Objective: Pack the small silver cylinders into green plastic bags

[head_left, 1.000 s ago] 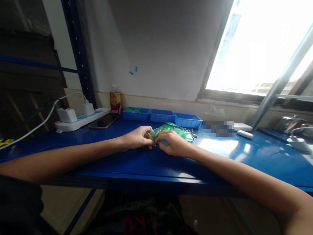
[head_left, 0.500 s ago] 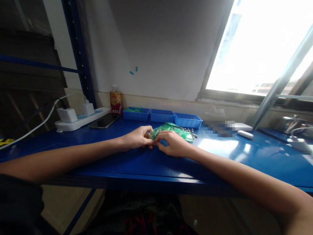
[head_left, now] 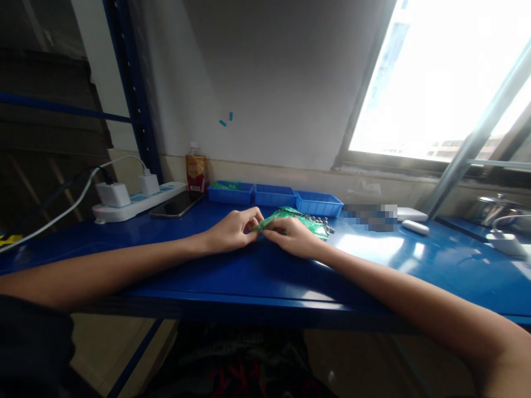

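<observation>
Close together at the middle of the blue table (head_left: pixel 232 276), both my hands are on green plastic film, which looks like small bags. My left hand (head_left: pixel 233 231) pinches the left end of a green plastic bag (head_left: pixel 259 225) between thumb and fingers. From the right, my right hand (head_left: pixel 292 236) grips the same bag with curled fingers, hiding part of it. Behind and to the right of my right hand lie more green plastic (head_left: pixel 286 211) and several small metal fittings (head_left: pixel 321 222), partly covered.
Three blue trays stand along the wall: the left one (head_left: pixel 230 194) holds green plastic, beside a middle one (head_left: pixel 274 196) and a right one (head_left: pixel 318 204). At left are a drink bottle (head_left: pixel 196 170), phone (head_left: pixel 176 204) and power strip (head_left: pixel 136 202). A white case (head_left: pixel 415 227) lies at right.
My hands have shifted slightly, and the fingers of my right hand now lie flatter over the bag. My left hand keeps its pinch at the bag's end.
</observation>
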`<state>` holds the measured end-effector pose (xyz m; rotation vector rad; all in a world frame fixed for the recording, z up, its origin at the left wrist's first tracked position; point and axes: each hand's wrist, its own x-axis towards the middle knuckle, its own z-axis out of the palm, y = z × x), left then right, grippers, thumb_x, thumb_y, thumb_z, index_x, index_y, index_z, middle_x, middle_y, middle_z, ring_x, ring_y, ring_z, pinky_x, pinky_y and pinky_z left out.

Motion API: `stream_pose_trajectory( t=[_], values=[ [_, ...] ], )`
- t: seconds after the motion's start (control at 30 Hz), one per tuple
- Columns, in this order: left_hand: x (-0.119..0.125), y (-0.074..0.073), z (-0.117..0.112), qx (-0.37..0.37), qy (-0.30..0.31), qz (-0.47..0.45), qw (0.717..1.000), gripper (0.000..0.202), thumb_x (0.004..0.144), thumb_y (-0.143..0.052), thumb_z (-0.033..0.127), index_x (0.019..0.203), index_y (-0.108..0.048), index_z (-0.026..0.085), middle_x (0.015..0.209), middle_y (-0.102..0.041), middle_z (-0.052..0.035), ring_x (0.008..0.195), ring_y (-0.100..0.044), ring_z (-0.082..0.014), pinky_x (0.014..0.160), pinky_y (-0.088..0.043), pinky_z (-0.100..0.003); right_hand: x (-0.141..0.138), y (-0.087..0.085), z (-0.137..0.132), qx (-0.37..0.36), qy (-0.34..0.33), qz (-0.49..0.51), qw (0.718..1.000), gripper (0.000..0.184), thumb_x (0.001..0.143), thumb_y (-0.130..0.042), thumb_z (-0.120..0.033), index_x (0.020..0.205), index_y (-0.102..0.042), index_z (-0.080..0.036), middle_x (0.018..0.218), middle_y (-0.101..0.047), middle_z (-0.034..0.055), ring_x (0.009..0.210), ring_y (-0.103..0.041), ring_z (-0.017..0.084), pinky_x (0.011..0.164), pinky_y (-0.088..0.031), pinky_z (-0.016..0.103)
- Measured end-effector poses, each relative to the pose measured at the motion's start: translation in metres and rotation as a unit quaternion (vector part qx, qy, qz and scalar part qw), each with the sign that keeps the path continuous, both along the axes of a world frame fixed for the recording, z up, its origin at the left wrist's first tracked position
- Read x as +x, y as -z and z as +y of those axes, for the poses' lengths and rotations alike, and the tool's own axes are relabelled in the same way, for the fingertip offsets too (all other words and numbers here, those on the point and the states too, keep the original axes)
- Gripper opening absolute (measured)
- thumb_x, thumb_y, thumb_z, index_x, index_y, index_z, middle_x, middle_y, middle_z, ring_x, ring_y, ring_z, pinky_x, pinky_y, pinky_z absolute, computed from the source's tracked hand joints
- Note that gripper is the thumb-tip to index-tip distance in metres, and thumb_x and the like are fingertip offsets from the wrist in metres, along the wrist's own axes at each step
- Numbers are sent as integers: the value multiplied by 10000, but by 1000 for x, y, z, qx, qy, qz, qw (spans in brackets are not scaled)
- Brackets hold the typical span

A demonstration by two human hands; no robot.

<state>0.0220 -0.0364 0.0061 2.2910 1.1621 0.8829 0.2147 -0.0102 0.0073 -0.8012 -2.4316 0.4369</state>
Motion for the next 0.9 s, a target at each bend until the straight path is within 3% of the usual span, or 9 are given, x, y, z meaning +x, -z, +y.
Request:
stream_pose_trajectory(
  t=[0.1,0.23,0.33,0.47,0.6,0.67,0.8,0.9],
  values=[
    [-3,-4,-1,132,-7,86,988,141,834,-538,266,959,-555,201,801,-625,-8,722,-588,-152,629,-396,-231,1,-3,0,-86,26,47,995,488,908,-383,-508,764,-675,-144,685,-637,17,632,-553,141,575,-390,243],
    [-6,-6,0,173,-7,128,977,227,821,-558,273,1040,-566,210,908,-615,-29,844,-583,-183,742,-412,-254,2,-4,0,-117,39,89,988,570,898,-341,-576,700,-649,-140,668,-611,15,646,-536,138,598,-377,245],
    [-6,-6,1,139,18,125,982,256,787,-603,295,1022,-584,196,979,-614,-55,922,-565,-208,811,-411,-268,1,-1,3,-65,69,67,993,477,892,-405,-514,668,-614,-148,558,-506,-20,546,-440,113,525,-312,238],
    [-3,-8,3,38,31,61,997,337,803,-575,466,946,-617,163,966,-631,-72,909,-565,-219,784,-413,-280,0,4,7,107,82,46,990,287,895,-471,-310,696,-603,-151,621,-517,-8,593,-455,115,570,-331,240],
    [-2,-9,8,-142,-17,-81,986,585,855,-337,637,806,-620,128,803,-637,-81,746,-566,-196,616,-388,-278,4,6,6,217,20,21,976,194,910,-469,-225,968,-650,-185,851,-587,46,775,-548,150,703,-409,254],
    [-2,-9,10,-184,-39,-119,975,527,825,-427,617,766,-608,126,736,-618,-62,651,-528,-161,556,-352,-262,5,7,4,237,4,12,972,226,904,-469,-203,1059,-633,-203,924,-583,60,833,-556,168,739,-432,273],
    [-3,-12,11,-173,-47,-151,972,283,771,-600,423,726,-576,145,599,-510,19,546,-434,-103,505,-298,-228,4,6,-2,233,-16,22,972,277,851,-557,-235,1124,-572,-191,1028,-548,82,919,-543,195,808,-450,315],
    [-7,-15,14,-110,-85,-169,976,216,791,-572,358,742,-570,148,578,-480,31,520,-414,-95,497,-301,-221,2,5,-4,210,-10,88,974,142,862,-550,-296,947,-549,-183,922,-538,54,837,-535,168,742,-440,293]
  ],
)
